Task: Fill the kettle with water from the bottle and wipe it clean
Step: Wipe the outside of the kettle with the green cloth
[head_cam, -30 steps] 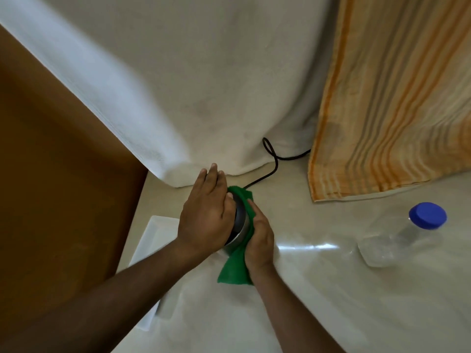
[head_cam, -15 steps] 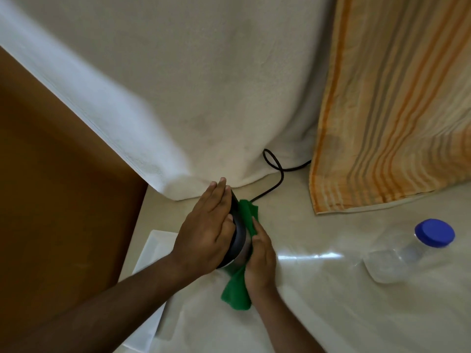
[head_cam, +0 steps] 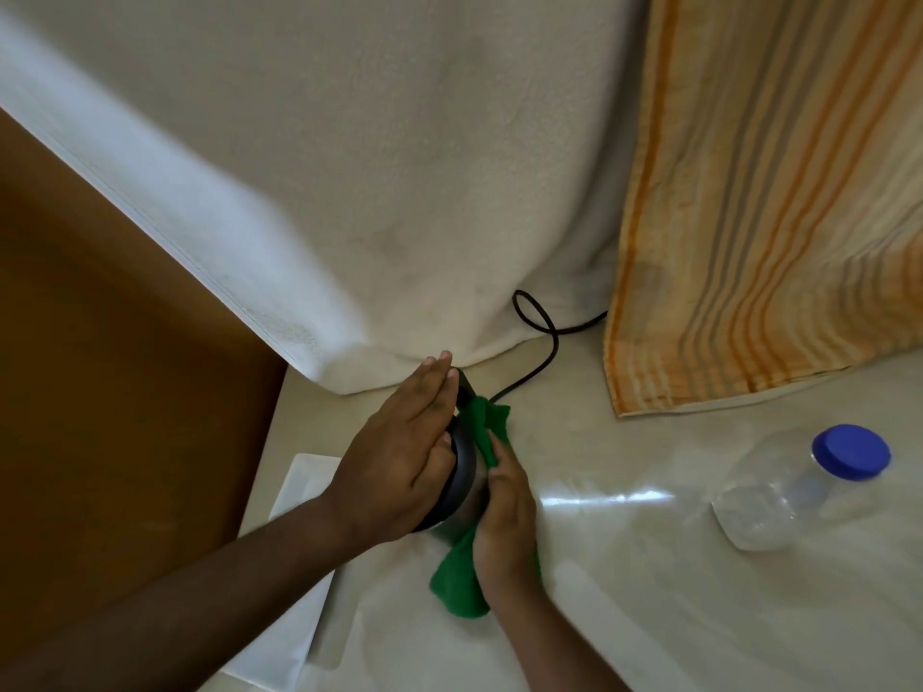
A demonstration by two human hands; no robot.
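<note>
The kettle (head_cam: 463, 479), steel with a black lid rim, stands on the pale counter (head_cam: 624, 591), mostly hidden under my hands. My left hand (head_cam: 399, 452) lies flat on its lid, fingers stretched toward the wall. My right hand (head_cam: 504, 516) presses a green cloth (head_cam: 462, 576) against the kettle's right side; the cloth sticks out above and below that hand. The clear plastic bottle (head_cam: 794, 496) with a blue cap (head_cam: 850, 452) stands capped on the counter far to the right, apart from both hands.
A black power cord (head_cam: 542, 332) loops from the kettle back to the wall. A white towel (head_cam: 374, 192) and an orange striped towel (head_cam: 774, 217) hang behind. A white tray (head_cam: 294, 626) lies at the counter's left edge, beside a brown panel (head_cam: 110, 417).
My right hand has slid the green cloth along the kettle's side, and my left hand has flattened over the lid. The view has shifted, so the bottle sits lower in frame.
</note>
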